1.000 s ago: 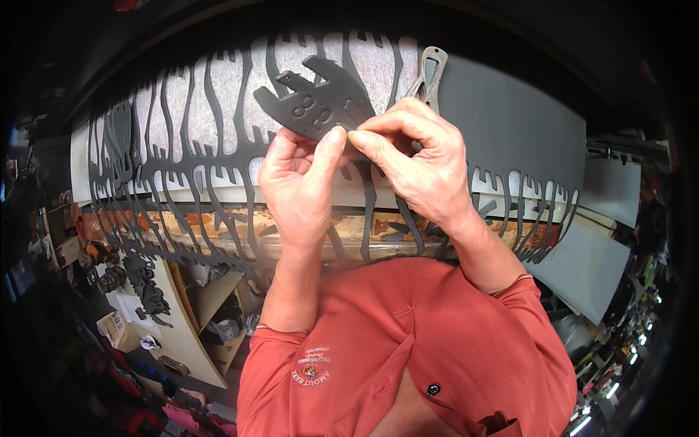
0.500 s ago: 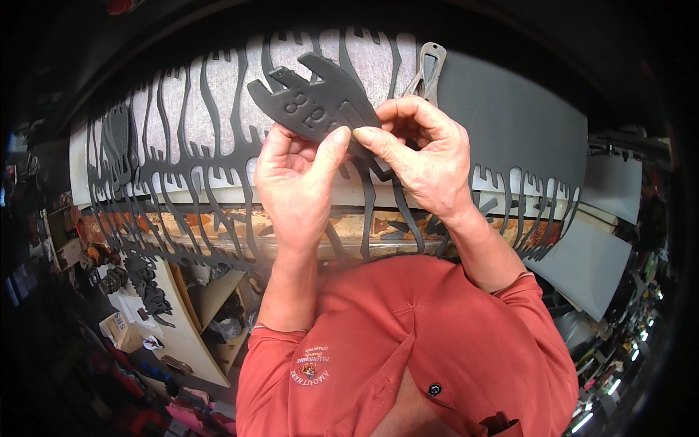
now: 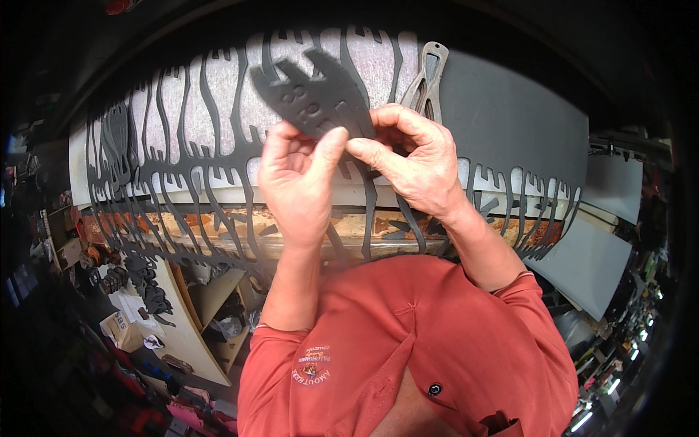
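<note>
Between both hands, over the work surface, is a dark grey flat cut-out piece (image 3: 312, 91) with notched prongs at its far end and raised marks on its face. My left hand (image 3: 295, 182) pinches its lower edge between thumb and fingers. My right hand (image 3: 419, 164) grips it from the other side, thumb in front and fingers behind, the two thumbtips almost touching. The piece tilts up off the surface, and its near end is hidden by my hands. Just beyond my right hand lies a metal cutting die (image 3: 429, 73) of long, narrow shape with a hole at its end.
A dark grey sheet (image 3: 517, 109) spreads over a pale board (image 3: 218, 87), uncut at right, a web of notched openings elsewhere. Its cut strips hang over the worn front edge (image 3: 291, 227). Similar dark pieces (image 3: 116, 142) are stacked at left. Shelving (image 3: 218, 306) stands lower left.
My right hand has shifted slightly left and nearer, uncovering more of the cutting die. The piece has tilted a little, its pronged end blurred by motion; both hands keep their grip.
</note>
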Tool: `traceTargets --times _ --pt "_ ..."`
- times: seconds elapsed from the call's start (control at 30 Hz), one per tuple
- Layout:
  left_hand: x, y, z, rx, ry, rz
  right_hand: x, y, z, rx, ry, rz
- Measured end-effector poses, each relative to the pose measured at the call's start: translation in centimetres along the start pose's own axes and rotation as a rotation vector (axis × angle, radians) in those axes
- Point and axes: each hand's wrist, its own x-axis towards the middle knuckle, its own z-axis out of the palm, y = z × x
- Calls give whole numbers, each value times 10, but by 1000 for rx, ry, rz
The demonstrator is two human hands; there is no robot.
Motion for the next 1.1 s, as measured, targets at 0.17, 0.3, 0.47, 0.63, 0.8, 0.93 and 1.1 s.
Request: traceTargets --times 0.17,0.3,0.47,0.63,0.8,0.93,1.1 --pt "4 3 -9 -83 -65 -182 -2 -2 -3 134 -54 101" --pt "3 0 -13 93 -59 -73 -2 -4 -5 154 -89 100" --pt "3 0 -14 119 -36 -85 -1 -3 -4 214 -74 163" --pt "4 1 -12 12 -43 -188 2 1 -7 160 -69 197" --pt "1 -6 -13 -160 3 -215 2 0 -9 66 -86 215" --pt "3 -1 -12 2 -23 -281 2 -3 -10 4 -77 260" --pt "10 9 -6 41 -19 -320 -1 -8 -4 -60 -98 289"
